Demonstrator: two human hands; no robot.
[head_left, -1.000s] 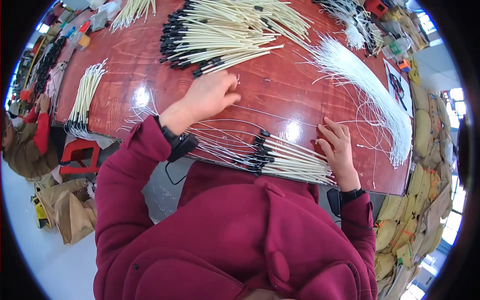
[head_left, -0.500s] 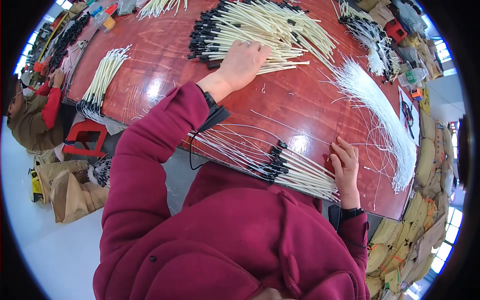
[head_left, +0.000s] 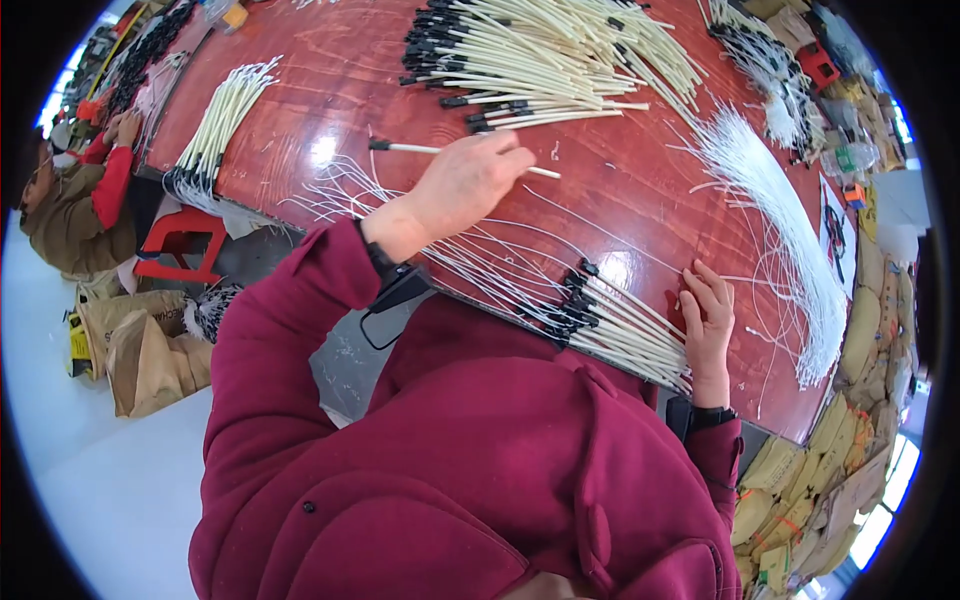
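Stick has left the pile, clamped in our left grip; we cannot tell whether our right grip closes.

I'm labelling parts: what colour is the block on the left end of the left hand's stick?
The block is black, clearest in the head view.

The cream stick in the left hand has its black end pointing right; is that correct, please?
Not quite: the head view shows the black end of the cream stick in the left hand pointing left, not right.
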